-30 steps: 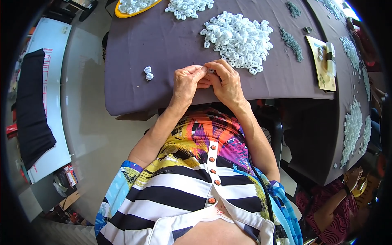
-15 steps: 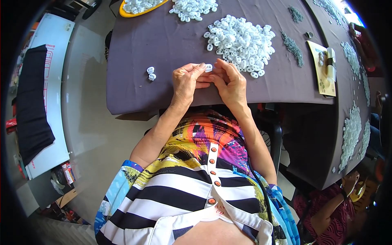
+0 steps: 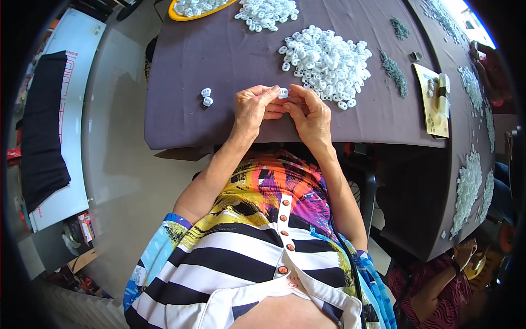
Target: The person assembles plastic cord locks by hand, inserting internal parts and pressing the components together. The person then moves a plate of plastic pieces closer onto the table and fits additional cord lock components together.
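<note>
Over the table's near edge, my left hand (image 3: 253, 107) pinches a small white oval plastic cord lock (image 3: 283, 93) between thumb and fingertips. My right hand (image 3: 313, 114) is closed right beside it, thumb and forefinger at the cord lock's right side. Whatever lies between the right fingertips is too small or too hidden to make out. To the left, two more cord locks (image 3: 207, 101) rest close together on the dark cloth. A big heap of white two-holed oval pieces (image 3: 329, 63) spreads just beyond my hands.
Further off are a second white heap (image 3: 267, 12) and a yellow tray (image 3: 203, 15) of white pieces. Small grey parts (image 3: 393, 74) lie at the right, near a yellowish card (image 3: 429, 104) bearing a clear tube. Another person's arm (image 3: 438, 285) shows at lower right.
The right thumb and forefinger have drawn closer to the cord lock in my left hand. The view has shifted slightly; the heaps and the two loose pieces stay put.
</note>
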A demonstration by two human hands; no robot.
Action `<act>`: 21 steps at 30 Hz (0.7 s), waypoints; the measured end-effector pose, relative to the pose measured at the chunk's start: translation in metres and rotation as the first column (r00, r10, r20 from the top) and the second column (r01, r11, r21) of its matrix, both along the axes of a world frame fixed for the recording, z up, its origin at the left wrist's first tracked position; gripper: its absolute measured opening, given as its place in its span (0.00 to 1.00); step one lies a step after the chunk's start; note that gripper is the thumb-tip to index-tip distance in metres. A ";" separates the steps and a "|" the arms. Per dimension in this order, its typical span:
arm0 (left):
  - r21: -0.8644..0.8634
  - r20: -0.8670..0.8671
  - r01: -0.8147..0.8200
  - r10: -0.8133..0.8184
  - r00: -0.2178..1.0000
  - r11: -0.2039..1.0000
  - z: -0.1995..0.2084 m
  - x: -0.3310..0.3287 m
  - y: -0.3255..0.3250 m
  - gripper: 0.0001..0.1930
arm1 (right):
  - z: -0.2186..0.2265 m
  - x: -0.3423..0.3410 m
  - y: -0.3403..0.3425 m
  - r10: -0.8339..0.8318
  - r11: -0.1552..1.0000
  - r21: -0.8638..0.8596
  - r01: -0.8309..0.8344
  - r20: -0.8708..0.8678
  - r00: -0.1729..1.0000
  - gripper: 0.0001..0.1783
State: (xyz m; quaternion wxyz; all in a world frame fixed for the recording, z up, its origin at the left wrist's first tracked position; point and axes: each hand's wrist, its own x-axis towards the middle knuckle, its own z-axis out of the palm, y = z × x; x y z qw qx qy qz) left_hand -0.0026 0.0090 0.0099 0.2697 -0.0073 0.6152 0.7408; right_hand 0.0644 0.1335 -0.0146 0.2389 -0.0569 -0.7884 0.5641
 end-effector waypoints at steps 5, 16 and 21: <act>-0.063 -0.015 0.083 -0.084 0.996 0.995 0.000 -0.003 0.000 0.11 | 0.002 -0.003 0.004 0.071 0.997 -0.037 -0.072 -0.025 0.997 0.17; 0.014 0.019 0.223 -0.223 0.975 0.975 -0.002 -0.008 -0.006 0.14 | -0.002 -0.001 0.004 0.007 0.995 -0.097 -0.006 0.011 1.000 0.14; -0.016 -0.052 0.239 -0.239 0.970 0.971 -0.005 -0.006 -0.005 0.10 | -0.006 -0.001 0.003 0.019 0.979 -0.202 -0.012 0.033 0.999 0.15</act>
